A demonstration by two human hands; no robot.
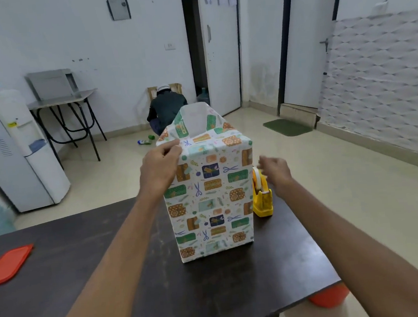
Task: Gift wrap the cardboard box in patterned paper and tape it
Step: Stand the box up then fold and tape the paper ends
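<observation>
Box (211, 208) stands upright on the table (85, 257), its sides covered in paper (212, 178) (the cardboard itself is hidden under it). At the top, the far flap (194, 120) stands up with its white inside showing. The left hand (160, 167) pinches the paper at the box's top edge, at its 10 o'clock corner, thumb and fingers curled on the fold. A dispenser (262, 204) sits just beside the box at 3 o'clock. The right hand (274, 171) hovers by its tape roll (256, 179); the fingers are blurred, so whether they grip anything cannot be told. A red lid (8, 264) lies well apart at 9 o'clock
</observation>
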